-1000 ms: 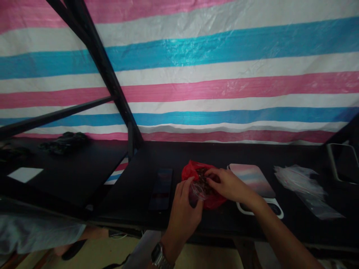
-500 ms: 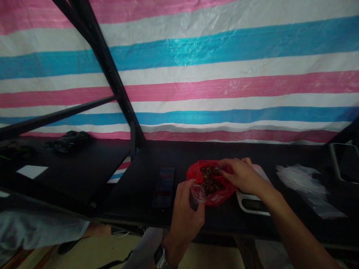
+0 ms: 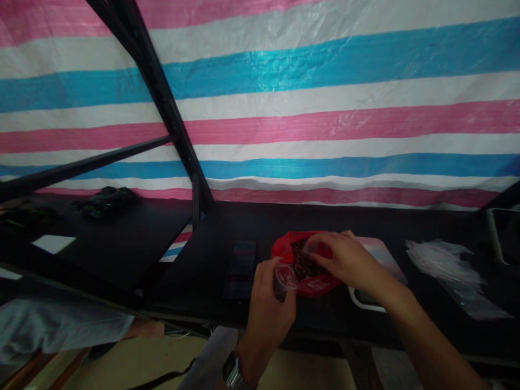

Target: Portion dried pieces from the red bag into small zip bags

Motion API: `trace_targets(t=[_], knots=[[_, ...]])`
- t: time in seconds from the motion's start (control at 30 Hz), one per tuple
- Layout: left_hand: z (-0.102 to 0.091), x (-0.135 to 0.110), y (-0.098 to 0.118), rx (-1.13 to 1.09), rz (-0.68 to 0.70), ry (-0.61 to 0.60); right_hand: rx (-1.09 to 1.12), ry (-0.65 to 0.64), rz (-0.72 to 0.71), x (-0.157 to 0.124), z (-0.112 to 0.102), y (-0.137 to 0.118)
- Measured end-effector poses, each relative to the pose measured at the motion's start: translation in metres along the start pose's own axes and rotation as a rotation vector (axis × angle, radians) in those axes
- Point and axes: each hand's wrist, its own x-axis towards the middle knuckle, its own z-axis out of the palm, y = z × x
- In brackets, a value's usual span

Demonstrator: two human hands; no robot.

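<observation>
A red plastic bag [image 3: 282, 246] lies open on the black table, with brown, crumbly dried bits [image 3: 303, 265] inside. At its near left edge, my left hand [image 3: 270, 303] is closed around a small clear plastic bag [image 3: 285, 277], whose rounded mouth gapes toward the red bag. My right hand [image 3: 345, 257] reaches over the red bag from the right. Its thumb and fingers pinch a small clear plastic piece [image 3: 312, 247] above the brown bits; its exact kind is hard to make out. Beneath my right wrist sits a white kitchen scale [image 3: 382, 254], partly covered.
A dark phone [image 3: 241, 268] lies left of the red bag. Several clear zip bags [image 3: 442, 260] are piled to the right, near a pale-edged device [image 3: 506, 235]. A black metal frame [image 3: 179, 130] rises at left. Another person's sleeve [image 3: 65, 330] shows at lower left.
My right hand has moved slightly left and deeper over the red bag, covering more of its contents. More of the scale's top shows. My left hand stays nearly still.
</observation>
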Motion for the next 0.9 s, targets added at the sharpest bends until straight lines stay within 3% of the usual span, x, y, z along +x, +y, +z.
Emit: trace_targets(t=[0.13,0.23,0.37,0.57,0.77,0.9], knots=[[-0.003,0.000,0.002,0.002,0.015,-0.006,-0.210,-0.006,0.123,-0.002,-0.008,0.003],[-0.004,0.001,0.004,0.009,0.021,-0.001,-0.279,-0.062,0.187,-0.001,-0.002,0.002],[-0.003,0.002,0.006,0.012,0.018,0.003,-0.093,-0.060,0.173,0.002,0.010,0.003],[-0.001,0.003,0.005,0.000,0.011,-0.003,0.202,0.100,0.193,0.004,0.009,0.008],[-0.002,0.002,0.005,0.012,0.026,0.000,0.233,0.170,0.041,0.001,0.009,0.003],[-0.001,0.004,0.005,0.023,0.048,0.004,0.249,0.110,-0.122,0.000,0.017,-0.003]])
